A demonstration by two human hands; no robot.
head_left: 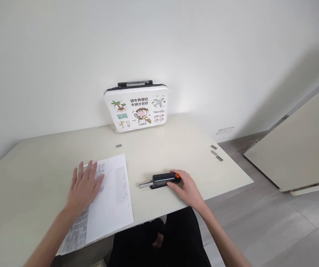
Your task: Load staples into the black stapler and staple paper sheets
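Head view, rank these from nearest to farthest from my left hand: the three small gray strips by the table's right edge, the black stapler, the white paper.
1. White paper: directly beneath the left hand.
2. Black stapler: to the right, its right end held by the right hand.
3. Three small gray strips: farther right, beyond the stapler.

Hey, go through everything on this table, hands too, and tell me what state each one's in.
Stapler: lying lengthwise, thin metal piece sticking out of its left end
Paper: flat, partly marked
Case: upright, looks shut
Grey strips: lying flat, scattered
Left hand: palm down on the paper, fingers slightly spread
Right hand: gripping the stapler's orange end
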